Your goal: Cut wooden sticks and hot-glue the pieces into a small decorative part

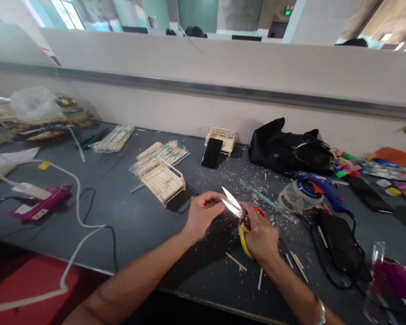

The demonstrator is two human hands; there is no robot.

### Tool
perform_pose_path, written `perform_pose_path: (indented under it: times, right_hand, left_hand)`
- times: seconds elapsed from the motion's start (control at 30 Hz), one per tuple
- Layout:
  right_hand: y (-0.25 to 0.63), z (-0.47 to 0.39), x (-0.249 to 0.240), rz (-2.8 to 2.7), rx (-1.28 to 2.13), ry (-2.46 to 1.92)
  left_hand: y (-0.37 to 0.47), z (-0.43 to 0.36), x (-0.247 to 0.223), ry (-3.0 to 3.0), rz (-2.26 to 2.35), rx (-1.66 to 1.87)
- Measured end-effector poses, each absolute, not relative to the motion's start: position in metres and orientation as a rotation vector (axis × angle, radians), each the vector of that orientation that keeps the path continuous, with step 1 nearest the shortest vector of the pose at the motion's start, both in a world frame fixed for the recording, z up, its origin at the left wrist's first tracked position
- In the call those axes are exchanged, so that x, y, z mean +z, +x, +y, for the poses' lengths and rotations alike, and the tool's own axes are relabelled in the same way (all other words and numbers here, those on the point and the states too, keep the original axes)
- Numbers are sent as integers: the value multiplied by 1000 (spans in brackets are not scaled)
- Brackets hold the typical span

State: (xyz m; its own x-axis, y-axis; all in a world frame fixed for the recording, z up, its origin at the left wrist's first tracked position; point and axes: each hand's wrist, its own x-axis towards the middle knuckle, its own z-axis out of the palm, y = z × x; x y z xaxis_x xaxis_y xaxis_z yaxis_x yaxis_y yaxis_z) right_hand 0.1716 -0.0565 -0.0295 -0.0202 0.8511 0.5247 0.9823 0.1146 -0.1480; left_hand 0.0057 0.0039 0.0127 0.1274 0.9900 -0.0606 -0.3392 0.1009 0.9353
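My right hand [263,235] grips a pair of scissors [236,207] with red and yellow handles, its blades parted and pointing up and left. Close against the blades, my left hand [203,214] is closed in a pinch; whatever lies between its fingertips is too small to make out. Left of that hand stands a small bench-like model [162,180] built from thin wooden sticks. Loose wooden sticks [236,262] lie below the hands, and pale clippings are strewn around them.
Behind, a phone [212,153] leans on a second stick model [225,135]. Packs of sticks [171,153] lie left of it. To the right are a black bag [287,149], a blue glue gun [334,196] and a tape roll [294,198]. Cables [74,253] trail left from a purple power strip [40,203].
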Motion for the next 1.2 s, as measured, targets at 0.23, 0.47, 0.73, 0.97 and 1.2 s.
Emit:
perform_pose_path:
  times: [0.23,0.47,0.73,0.97,1.2]
  right_hand:
    - [171,-56,-28,-1903,-408,-1753]
    - [170,-56,-29,-1919,-441,-1774]
    - [172,-59,-35,-1931,-409,-1739]
    - [171,-59,-37,-1930,-393,-1733]
    - [171,-58,-36,-1965,-281,-1771]
  left_hand:
    - [5,4,13,967,929,1216]
    - [6,4,18,910,891,1184]
    - [5,4,16,896,873,1137]
    - [5,3,16,910,875,1151]
    - [5,4,15,956,929,1173]
